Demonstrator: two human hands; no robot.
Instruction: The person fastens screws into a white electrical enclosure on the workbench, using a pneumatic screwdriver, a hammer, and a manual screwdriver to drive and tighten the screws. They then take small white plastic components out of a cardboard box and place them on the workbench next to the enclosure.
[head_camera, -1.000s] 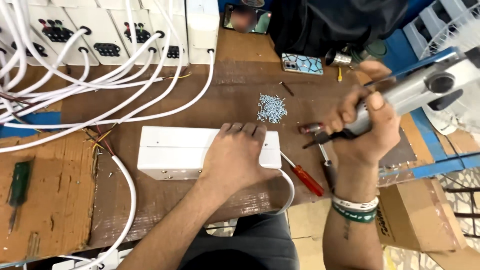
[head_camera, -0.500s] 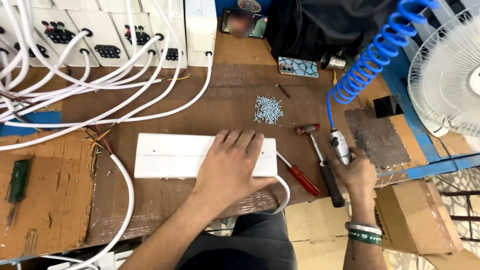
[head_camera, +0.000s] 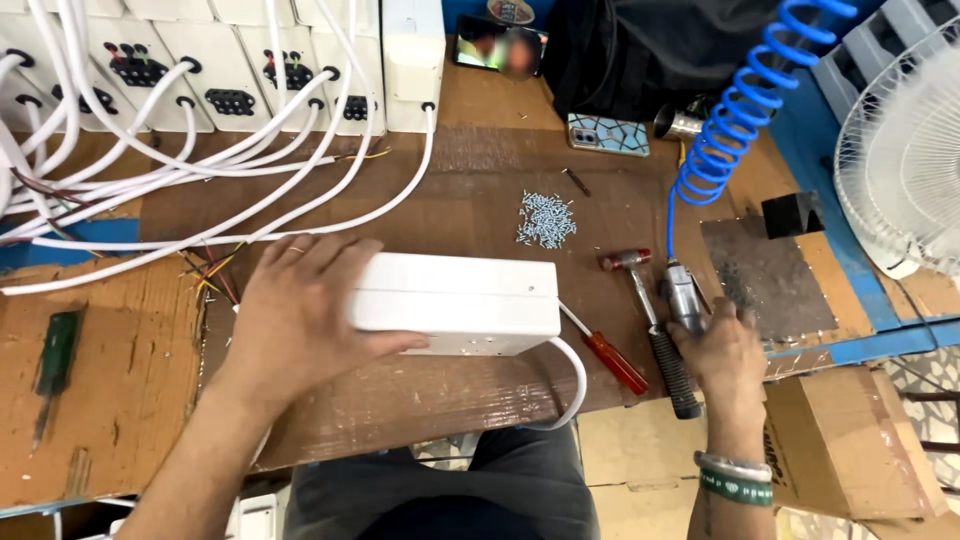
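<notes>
My left hand (head_camera: 300, 310) grips the left end of a white rectangular box (head_camera: 460, 300) and tilts it up off the wooden bench, thumb underneath. A white cable (head_camera: 570, 390) loops out from under the box's right side. My right hand (head_camera: 722, 350) rests on the bench at the right, fingers wrapped around a grey pneumatic tool (head_camera: 684, 295) that lies flat and hangs on a blue coiled air hose (head_camera: 735, 110). A hammer (head_camera: 655, 320) with a black handle lies just left of that hand. A red-handled screwdriver (head_camera: 605, 355) lies between box and hammer.
A heap of small silver screws (head_camera: 545, 218) sits behind the box. White boxes with sockets (head_camera: 230, 70) and many white cables (head_camera: 150, 190) fill the back left. A green screwdriver (head_camera: 55, 360) lies far left. A phone (head_camera: 608, 133), a fan (head_camera: 905, 150) and a cardboard box (head_camera: 850, 450) are at the right.
My right hand brought the pneumatic tool down from the air and laid it on the bench. My left hand moved from pressing flat on the box to gripping its left end and tipping it.
</notes>
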